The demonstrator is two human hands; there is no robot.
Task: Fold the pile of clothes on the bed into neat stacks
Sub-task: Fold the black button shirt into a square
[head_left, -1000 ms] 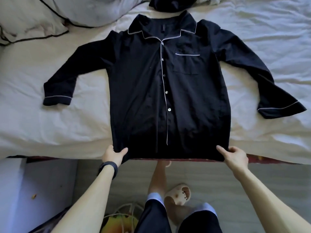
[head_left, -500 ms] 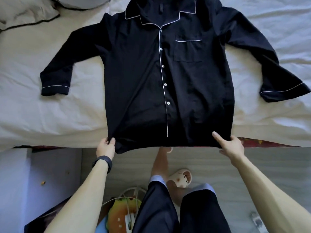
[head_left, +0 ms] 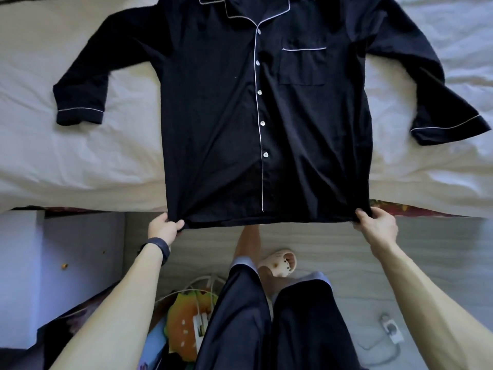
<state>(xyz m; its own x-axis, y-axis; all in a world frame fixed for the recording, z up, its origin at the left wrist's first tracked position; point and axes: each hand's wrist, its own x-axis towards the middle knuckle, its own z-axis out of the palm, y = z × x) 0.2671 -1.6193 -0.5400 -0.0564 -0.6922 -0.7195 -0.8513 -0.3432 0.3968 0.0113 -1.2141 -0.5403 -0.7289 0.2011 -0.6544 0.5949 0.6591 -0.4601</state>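
Observation:
A black button-up pyjama shirt with white piping lies face up on the white bed, both sleeves spread out to the sides. Its hem hangs past the bed's front edge. My left hand grips the hem's left corner, fingers curled round the cloth. My right hand grips the hem's right corner the same way. The hem is stretched taut between the two hands. The collar is cut off by the top of the view.
The bed's front edge runs across the middle of the view. Below it are a grey wood-look floor, my legs in dark shorts, a cream slipper, cables and a colourful cushion, and a white charger at right.
Both hands closed on the hem corners and drew the hem toward me, off the bed's edge. The shirt slid nearer and the view tilted down, cutting off the pillows and collar.

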